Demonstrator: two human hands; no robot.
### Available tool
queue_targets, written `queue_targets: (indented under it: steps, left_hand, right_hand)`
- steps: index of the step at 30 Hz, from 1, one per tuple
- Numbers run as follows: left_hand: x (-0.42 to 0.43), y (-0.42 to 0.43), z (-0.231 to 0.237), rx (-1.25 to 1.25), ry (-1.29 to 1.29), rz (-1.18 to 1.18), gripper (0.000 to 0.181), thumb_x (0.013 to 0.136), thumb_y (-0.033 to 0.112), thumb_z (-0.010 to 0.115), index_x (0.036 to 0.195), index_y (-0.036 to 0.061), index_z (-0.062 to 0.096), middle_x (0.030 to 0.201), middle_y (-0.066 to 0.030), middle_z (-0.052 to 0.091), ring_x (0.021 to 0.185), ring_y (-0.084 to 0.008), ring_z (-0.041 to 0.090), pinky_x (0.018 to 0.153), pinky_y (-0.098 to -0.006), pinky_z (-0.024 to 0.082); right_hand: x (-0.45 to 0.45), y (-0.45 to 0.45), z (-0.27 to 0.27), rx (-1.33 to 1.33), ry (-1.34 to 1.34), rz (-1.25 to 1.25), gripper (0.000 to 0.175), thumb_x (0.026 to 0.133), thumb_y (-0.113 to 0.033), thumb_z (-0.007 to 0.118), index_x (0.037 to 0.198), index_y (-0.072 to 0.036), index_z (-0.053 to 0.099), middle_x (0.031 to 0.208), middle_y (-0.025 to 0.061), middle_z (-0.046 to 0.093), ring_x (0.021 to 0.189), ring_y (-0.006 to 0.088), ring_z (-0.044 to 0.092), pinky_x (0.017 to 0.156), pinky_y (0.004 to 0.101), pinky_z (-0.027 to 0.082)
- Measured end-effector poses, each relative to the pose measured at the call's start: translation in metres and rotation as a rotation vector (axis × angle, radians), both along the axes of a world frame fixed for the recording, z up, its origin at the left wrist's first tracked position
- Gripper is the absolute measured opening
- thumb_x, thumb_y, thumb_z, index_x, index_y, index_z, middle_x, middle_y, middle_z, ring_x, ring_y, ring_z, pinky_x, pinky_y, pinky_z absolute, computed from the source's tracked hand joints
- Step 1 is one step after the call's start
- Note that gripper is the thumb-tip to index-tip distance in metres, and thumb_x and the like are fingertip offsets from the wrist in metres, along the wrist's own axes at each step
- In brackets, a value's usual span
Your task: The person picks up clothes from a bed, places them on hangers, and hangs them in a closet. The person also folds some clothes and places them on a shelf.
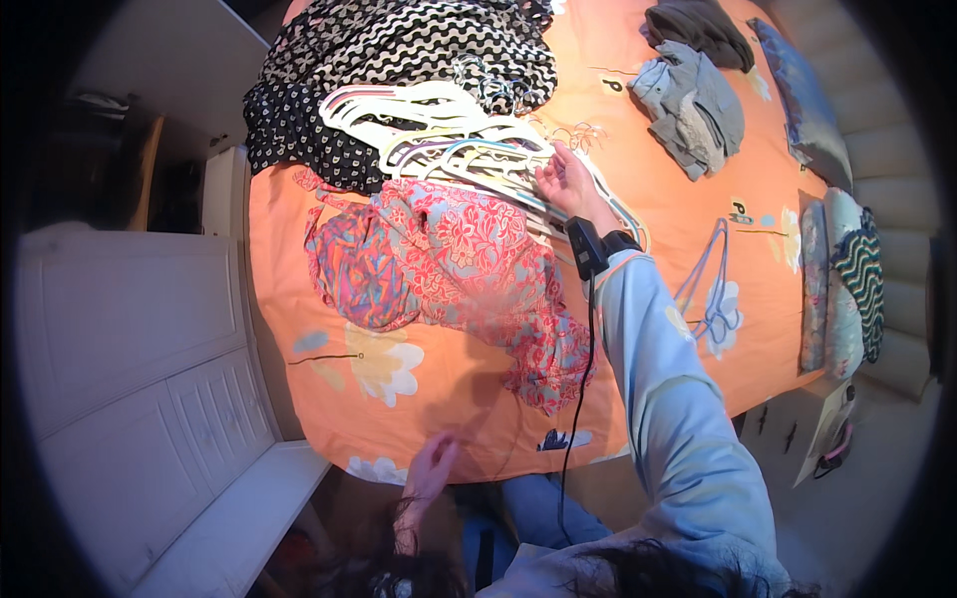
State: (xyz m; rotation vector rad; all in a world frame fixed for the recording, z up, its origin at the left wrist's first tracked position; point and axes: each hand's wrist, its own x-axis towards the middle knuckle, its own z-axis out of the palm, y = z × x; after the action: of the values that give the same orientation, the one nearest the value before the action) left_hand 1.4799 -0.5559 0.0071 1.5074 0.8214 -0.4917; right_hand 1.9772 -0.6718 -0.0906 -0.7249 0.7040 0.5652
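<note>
My right hand [566, 182] reaches over a pile of plastic clothes hangers [456, 153], mostly white with some coloured ones. Its fingers are loosely curled and apart, near the hook ends; I see no hanger gripped, and contact is unclear. Below the pile lies a crumpled red-and-grey floral garment [478, 261], with a multicoloured patterned cloth [359, 265] at its left. My left hand [431, 465] hangs beside the near bed edge, slightly blurred, with nothing seen in it. Black-and-white patterned fabric [419, 45] is heaped beyond the hangers, partly beneath them.
The bed has an orange floral sheet [448, 389]. A blue-grey hanger [706, 299] lies right of my forearm. Farther off are a grey garment [688, 112], a dark brown garment [699, 30] and a blue pillow [804, 97]. White cabinetry [142, 299] stands left; a black cable [587, 374] trails from my wrist.
</note>
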Motion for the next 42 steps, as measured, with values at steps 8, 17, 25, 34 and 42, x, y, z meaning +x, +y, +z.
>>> queue_targets:
  steps: [8,17,25,34,42]
  left_hand:
    - [0.198,-0.013,0.007,0.709,-0.531,-0.580,0.051,0.076,0.012,0.067,0.125,0.0093,0.050,0.141,-0.0153,0.034,0.104,-0.0318,0.056,0.081,-0.0377,0.050]
    - [0.179,-0.006,-0.056,0.842,-0.367,-0.643,0.045,0.070,0.012,0.069,0.111,0.0044,0.052,0.111,-0.0148,0.051,0.098,-0.0328,0.054,0.077,-0.0416,0.048]
    - [0.038,-0.018,-0.017,0.652,-0.195,-0.506,0.020,0.072,0.022,0.069,0.086,0.0101,0.060,0.079,-0.0127,0.061,0.074,-0.0338,0.061,0.063,-0.0417,0.049]
    - [-0.135,-0.051,0.025,0.133,0.418,-0.866,0.038,0.085,0.043,0.048,0.102,0.0120,0.062,0.090,-0.0168,0.065,0.084,-0.0372,0.062,0.073,-0.0461,0.050]
    - [-0.201,0.007,0.046,-0.215,0.196,0.462,0.041,0.089,0.037,0.046,0.115,0.0062,0.056,0.103,-0.0161,0.064,0.094,-0.0332,0.062,0.083,-0.0444,0.050]
  right_hand:
    - [0.009,-0.008,-0.019,-0.029,0.032,0.063,0.016,0.092,-0.020,0.056,0.085,-0.007,0.050,0.067,0.0006,0.049,0.049,0.0087,0.044,0.058,0.0306,0.055]
    - [-0.002,-0.003,0.001,-0.685,-0.168,0.357,0.033,0.081,-0.033,0.067,0.073,-0.005,0.054,0.056,0.0008,0.050,0.044,0.0113,0.047,0.047,0.0298,0.052]
    - [-0.011,0.004,-0.006,-0.832,-0.146,0.405,0.029,0.074,-0.027,0.065,0.076,0.001,0.060,0.060,0.0049,0.058,0.046,0.0131,0.054,0.046,0.0297,0.052]
    - [-0.081,-0.008,-0.014,-0.938,-0.197,0.382,0.024,0.073,-0.018,0.063,0.061,0.001,0.056,0.055,0.0083,0.055,0.043,0.0150,0.049,0.040,0.0282,0.042]
    - [-0.185,-0.101,0.015,-0.689,-0.380,0.031,0.017,0.081,-0.018,0.052,0.075,-0.002,0.053,0.062,0.0072,0.053,0.052,0.0168,0.054,0.050,0.0265,0.046]
